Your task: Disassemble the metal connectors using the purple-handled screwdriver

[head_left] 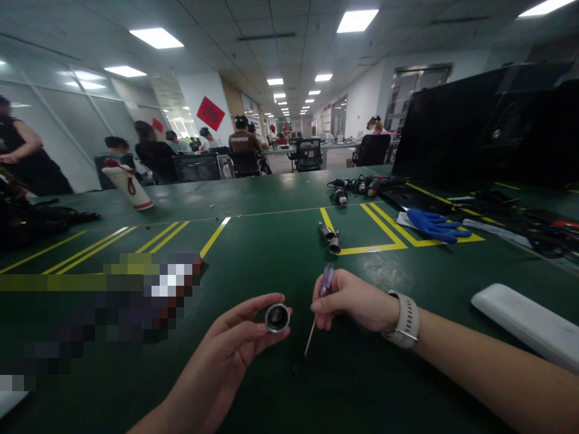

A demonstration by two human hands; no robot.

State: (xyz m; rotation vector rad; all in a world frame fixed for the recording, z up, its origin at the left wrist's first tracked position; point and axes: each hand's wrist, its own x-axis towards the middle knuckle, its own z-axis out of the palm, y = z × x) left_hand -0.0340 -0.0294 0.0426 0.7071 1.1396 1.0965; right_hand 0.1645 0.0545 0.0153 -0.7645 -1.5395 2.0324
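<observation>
Head view: the left hand (242,331) held a round metal part (277,318) between thumb and fingers, over the green table (262,241), open end facing the camera. The right hand (350,298) gripped a purple-handled screwdriver (326,280), tip down; two metal fittings (335,245) lay beyond, by yellow tape (393,246)

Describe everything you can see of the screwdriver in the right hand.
The screwdriver has a purplish, translucent-looking handle and a thin, metallic-looking shaft. The right hand grips it, its fingers hiding part of it. It is tilted, handle end up, with the tip angled down and toward the picture's left, over the green tabletop. Whether the tip touches the surface is unclear, and its shape is too small to tell.
</observation>
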